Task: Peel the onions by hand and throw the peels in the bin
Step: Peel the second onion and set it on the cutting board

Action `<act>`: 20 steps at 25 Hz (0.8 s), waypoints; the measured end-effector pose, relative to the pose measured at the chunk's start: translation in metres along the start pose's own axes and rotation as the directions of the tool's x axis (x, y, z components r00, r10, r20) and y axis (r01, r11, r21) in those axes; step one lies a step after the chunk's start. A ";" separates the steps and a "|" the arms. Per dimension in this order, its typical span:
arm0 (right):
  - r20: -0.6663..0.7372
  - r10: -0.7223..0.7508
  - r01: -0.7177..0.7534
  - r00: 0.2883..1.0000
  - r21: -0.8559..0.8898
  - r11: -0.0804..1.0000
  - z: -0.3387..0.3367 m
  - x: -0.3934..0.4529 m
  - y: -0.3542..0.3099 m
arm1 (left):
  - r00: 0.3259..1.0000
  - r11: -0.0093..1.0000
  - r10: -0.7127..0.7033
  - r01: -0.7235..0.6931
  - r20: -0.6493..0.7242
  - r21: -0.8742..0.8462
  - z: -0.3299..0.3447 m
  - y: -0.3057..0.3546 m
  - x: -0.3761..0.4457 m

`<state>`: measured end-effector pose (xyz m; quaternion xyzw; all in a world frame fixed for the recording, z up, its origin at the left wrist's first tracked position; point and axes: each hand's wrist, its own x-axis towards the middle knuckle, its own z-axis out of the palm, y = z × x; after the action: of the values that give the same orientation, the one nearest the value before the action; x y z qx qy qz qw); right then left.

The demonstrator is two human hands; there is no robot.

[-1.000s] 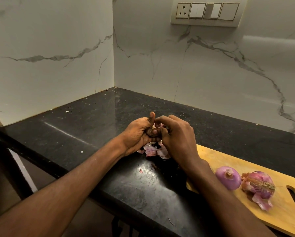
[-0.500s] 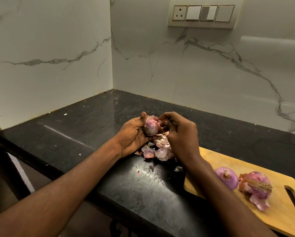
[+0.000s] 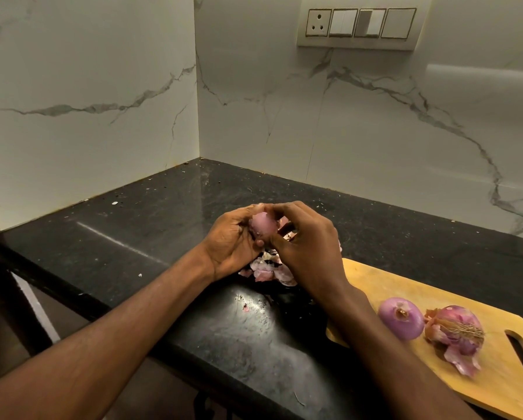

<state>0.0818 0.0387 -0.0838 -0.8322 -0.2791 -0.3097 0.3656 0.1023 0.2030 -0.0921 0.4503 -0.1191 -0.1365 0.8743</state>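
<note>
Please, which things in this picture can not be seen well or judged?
- Held onion, head view: the left hand and right hand cover most of it; remaining skin unknown.
- Peel pile: partly hidden under the hands.
- Cutting board: cut off by the right edge.
- Bin: not in view.

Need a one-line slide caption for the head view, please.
Both hands, left hand and right hand, grip an onion above the peel pile.

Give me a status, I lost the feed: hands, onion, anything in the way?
Left hand grips the onion; right hand picks at it. Peels piled on the counter beneath. Nothing in the way; no bin in view.
</note>
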 end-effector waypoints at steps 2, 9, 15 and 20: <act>-0.005 -0.007 0.007 1.000 -0.021 1.000 0.002 0.001 -0.001 | 1.000 1.000 0.012 -0.012 0.006 -0.004 -0.003 -0.002 0.003; 0.084 0.010 -0.006 0.996 -0.049 0.999 0.005 0.002 -0.001 | 1.000 0.998 -0.002 0.002 0.007 0.058 -0.001 -0.003 0.002; 0.116 0.027 -0.021 0.993 -0.055 0.998 0.007 0.001 -0.003 | 1.000 0.999 -0.016 0.015 0.023 0.040 0.004 -0.002 0.000; 0.067 0.079 -0.074 0.995 -0.071 0.995 0.007 0.001 -0.003 | 1.000 1.000 0.001 -0.001 0.010 0.002 0.006 -0.002 0.002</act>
<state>0.0832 0.0462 -0.0855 -0.8647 -0.2487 -0.2757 0.3384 0.1015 0.1966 -0.0901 0.4504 -0.1236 -0.1381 0.8734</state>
